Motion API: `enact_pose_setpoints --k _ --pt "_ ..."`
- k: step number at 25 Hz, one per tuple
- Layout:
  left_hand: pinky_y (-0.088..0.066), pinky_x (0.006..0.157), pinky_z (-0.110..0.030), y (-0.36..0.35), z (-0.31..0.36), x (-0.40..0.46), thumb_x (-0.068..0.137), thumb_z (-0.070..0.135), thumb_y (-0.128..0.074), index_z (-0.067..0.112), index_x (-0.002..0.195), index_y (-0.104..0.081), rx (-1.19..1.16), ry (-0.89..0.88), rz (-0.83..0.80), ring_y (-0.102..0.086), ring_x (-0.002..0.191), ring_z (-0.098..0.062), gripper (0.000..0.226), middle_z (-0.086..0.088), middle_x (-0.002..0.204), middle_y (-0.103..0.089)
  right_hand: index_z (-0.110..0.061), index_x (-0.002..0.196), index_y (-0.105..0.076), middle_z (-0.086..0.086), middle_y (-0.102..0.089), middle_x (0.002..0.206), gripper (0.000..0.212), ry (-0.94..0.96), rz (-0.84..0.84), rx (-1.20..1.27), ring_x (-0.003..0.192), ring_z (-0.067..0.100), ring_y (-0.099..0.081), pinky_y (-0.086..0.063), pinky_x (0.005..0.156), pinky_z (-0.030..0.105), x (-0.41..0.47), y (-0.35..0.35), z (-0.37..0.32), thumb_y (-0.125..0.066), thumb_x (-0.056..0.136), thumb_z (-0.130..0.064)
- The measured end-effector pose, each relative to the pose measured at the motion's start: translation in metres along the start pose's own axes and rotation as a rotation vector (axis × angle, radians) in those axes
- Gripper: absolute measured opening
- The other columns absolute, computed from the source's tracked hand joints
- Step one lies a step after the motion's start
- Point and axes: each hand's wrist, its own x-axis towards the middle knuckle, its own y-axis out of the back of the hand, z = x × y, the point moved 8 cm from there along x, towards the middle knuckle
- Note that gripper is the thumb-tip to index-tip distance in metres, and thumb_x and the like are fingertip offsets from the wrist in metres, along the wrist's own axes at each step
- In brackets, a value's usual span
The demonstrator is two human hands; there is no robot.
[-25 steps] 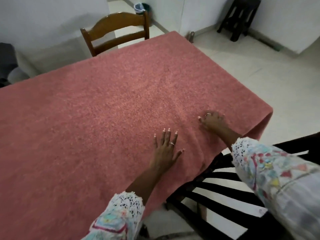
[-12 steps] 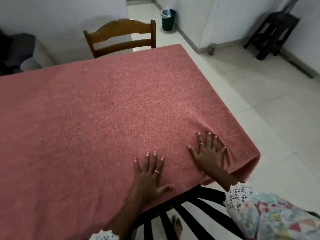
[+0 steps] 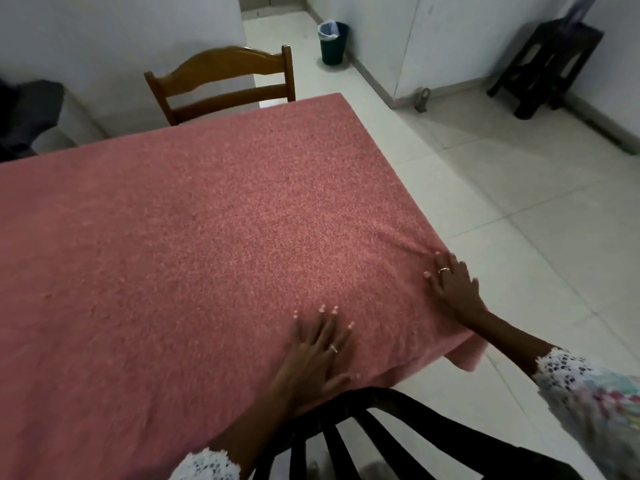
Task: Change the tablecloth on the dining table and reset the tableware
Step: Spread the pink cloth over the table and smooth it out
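Pink-red tablecloth (image 3: 207,254), nubby terry-like weave, covers the whole rectangular table top, filling left and centre of frame; its corner drapes off the edge at lower right w/ small creases. Left hand (image 3: 317,358) lies flat on cloth near bottom centre, fingers straight and slightly spread; right hand (image 3: 453,289) at right edge, fingers extended, pressing cloth by the creases, nothing pinched. Curved-back wooden chair (image 3: 221,84) at upper centre-left, black slatted chair (image 3: 363,438) at bottom, dark bin (image 3: 333,41) w/ liner at top, pale floor tiles.
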Motion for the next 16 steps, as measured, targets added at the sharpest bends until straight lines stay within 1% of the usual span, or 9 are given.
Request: enact_pose_setpoints --k 2,3,5,7,9,12,13,15,16 --pt "-0.009 0.103 -0.069 0.007 0.019 0.035 0.087 0.072 -0.013 0.021 0.149 -0.014 0.004 0.016 0.01 -0.008 0.143 -0.039 0.081 -0.018 0.155 -0.019 -0.011 0.135 -0.043 0.018 -0.045 0.139 0.054 -0.202 0.136 0.188 0.122 0.037 -0.048 -0.038 0.099 0.049 -0.01 0.008 0.029 -0.033 0.097 -0.047" --pt "-0.002 0.105 -0.071 0.009 0.031 0.054 0.085 0.075 -0.011 0.021 0.149 -0.01 -0.011 0.025 0.007 -0.002 0.143 -0.04 0.084 -0.018 0.156 -0.013 -0.008 0.12 -0.054 0.02 -0.057 0.124 0.05 -0.286 0.197 0.27 0.11 0.038 -0.056 -0.042 0.092 0.044 -0.015 0.009 0.041 -0.033 0.097 -0.046" --pt "0.009 0.107 -0.069 0.011 0.06 0.088 0.078 0.08 -0.019 0.022 0.15 -0.001 -0.008 0.029 -0.012 0.011 0.141 -0.04 0.094 -0.018 0.156 0.002 -0.005 0.097 -0.063 0.02 -0.066 0.102 0.044 -0.343 0.316 0.35 0.095 0.037 -0.06 -0.044 0.082 0.04 -0.021 0.016 0.054 -0.036 0.098 -0.041" --pt "0.013 0.106 -0.068 0.009 0.091 0.114 0.075 0.08 -0.027 0.023 0.15 0.004 0.033 -0.006 -0.024 0.017 0.14 -0.039 0.099 -0.019 0.154 0.012 -0.005 0.093 -0.064 0.02 -0.067 0.098 0.036 -0.304 0.405 0.387 0.093 0.037 -0.061 -0.044 0.08 0.039 -0.018 0.029 0.061 -0.042 0.097 -0.033" --pt "0.008 0.106 -0.07 -0.003 0.109 0.128 0.074 0.08 -0.024 0.025 0.149 0.006 0.047 -0.034 -0.054 0.013 0.141 -0.04 0.098 -0.018 0.155 0.013 -0.004 0.095 -0.064 0.02 -0.067 0.1 0.033 -0.304 0.441 0.413 0.095 0.037 -0.061 -0.044 0.079 0.038 -0.017 0.037 0.072 -0.044 0.097 -0.029" --pt "-0.018 0.102 -0.073 -0.017 0.122 0.135 0.077 0.077 -0.025 0.021 0.151 -0.005 0.085 0.072 -0.07 -0.01 0.141 -0.044 0.095 -0.023 0.155 -0.009 -0.004 0.097 -0.065 0.019 -0.066 0.102 0.034 -0.337 0.369 0.458 0.095 0.036 -0.061 -0.041 0.076 0.035 -0.015 0.027 0.09 -0.044 0.098 -0.03" --pt "-0.023 0.1 -0.073 -0.018 0.126 0.134 0.078 0.075 -0.026 0.019 0.15 -0.008 0.082 0.101 -0.073 -0.016 0.14 -0.045 0.093 -0.023 0.154 -0.014 -0.004 0.098 -0.065 0.017 -0.066 0.101 0.034 -0.32 0.348 0.47 0.095 0.035 -0.06 -0.04 0.074 0.034 -0.012 0.024 0.093 -0.043 0.098 -0.03" --pt "-0.022 0.099 -0.074 -0.017 0.136 0.135 0.079 0.073 -0.028 0.017 0.15 -0.012 0.081 0.096 -0.031 -0.022 0.138 -0.044 0.092 -0.022 0.152 -0.021 -0.005 0.1 -0.064 0.016 -0.064 0.101 0.031 -0.272 0.336 0.474 0.095 0.034 -0.059 -0.041 0.075 0.034 -0.003 0.022 0.1 -0.044 0.098 -0.027" --pt "-0.022 0.099 -0.074 -0.015 0.137 0.136 0.08 0.073 -0.028 0.017 0.149 -0.017 0.075 0.079 -0.018 -0.026 0.136 -0.042 0.09 -0.021 0.15 -0.026 -0.005 0.102 -0.064 0.017 -0.062 0.104 0.025 -0.289 0.332 0.483 0.097 0.035 -0.058 -0.044 0.079 0.037 0.001 0.022 0.106 -0.047 0.096 -0.023"
